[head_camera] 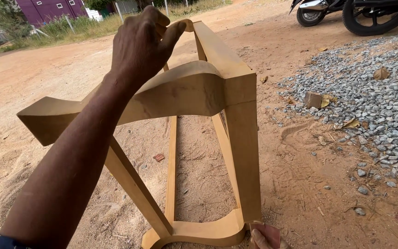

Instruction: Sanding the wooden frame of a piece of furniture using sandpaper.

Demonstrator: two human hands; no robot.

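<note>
Steady the wooden frame [217, 92] with the left hand [141, 46], grip closed on its top rail; right hand [263, 240] presses sandpaper [269, 233] flat against the lower leg.

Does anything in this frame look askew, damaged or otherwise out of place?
Mildly. The wooden frame lies tipped on its side on bare dirt outdoors, steadied by the left hand on its top edge. The right hand presses a reddish sandpaper piece at its lower corner. No breakage shows.
</note>
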